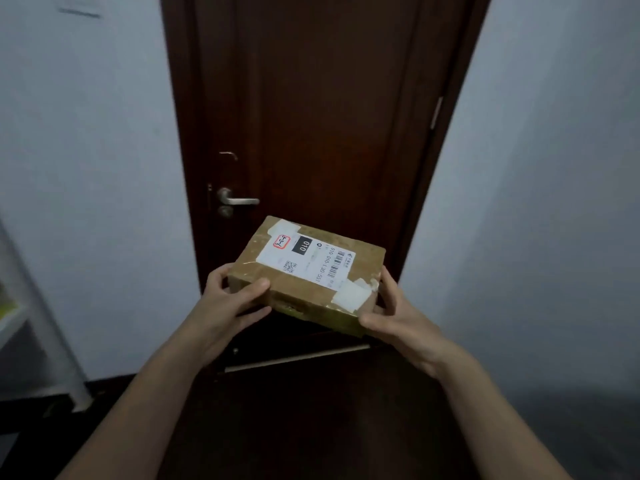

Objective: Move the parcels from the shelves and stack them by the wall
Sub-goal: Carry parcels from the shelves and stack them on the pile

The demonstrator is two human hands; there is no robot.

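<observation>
Holding a taped brown parcel (301,289) out front, up in the air, right before a dark wooden door (311,98). Gripping its near-left corner with the left hand (225,303), thumb on top, fingers wrapped round the edge. Clamping the near-right corner with the right hand (398,317), fingers up its side. Showing a white shipping label (311,261) on top. Catching a silver door handle (237,201) just beyond, plus a white shelf frame (45,306) way off left.

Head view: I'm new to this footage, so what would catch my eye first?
A brown parcel with a white label is mid-frame, held at its near corners by the left hand and right hand. Behind it stands a dark wooden door with a silver handle, between pale walls.
</observation>
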